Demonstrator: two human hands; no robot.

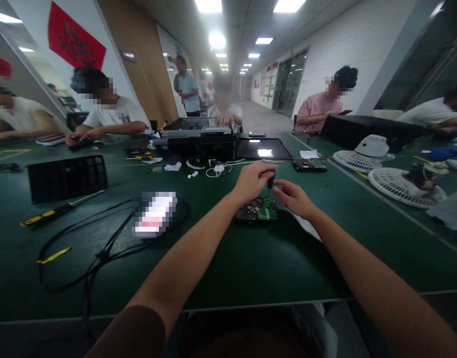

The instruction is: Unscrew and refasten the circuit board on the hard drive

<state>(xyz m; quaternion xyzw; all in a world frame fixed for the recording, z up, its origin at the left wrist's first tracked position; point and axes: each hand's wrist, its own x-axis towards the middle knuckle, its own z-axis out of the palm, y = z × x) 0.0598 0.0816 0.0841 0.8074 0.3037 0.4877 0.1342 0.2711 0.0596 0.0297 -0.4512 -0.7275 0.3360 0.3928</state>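
Observation:
A hard drive [250, 213] with a green circuit board lies on the green table before me. Over its far right part stands a small dark screwdriver [271, 180], nearly upright, its thin shaft running down to the board. The fingers of my left hand [252, 180] are closed round the top of its handle. My right hand [293, 199] is curled, thumb and forefinger drawn together right beside the handle's lower end. Whether those fingertips touch the screwdriver or hold something small I cannot tell. A white sheet [306, 226] lies partly under my right forearm.
To the left are a phone [155, 214], looped black cables [103, 254], a yellow-black screwdriver [51, 215] and a dark panel [67, 179]. Another drive [309, 165] lies beyond my hands. White fan parts [403, 186] sit right. Several people are around the table.

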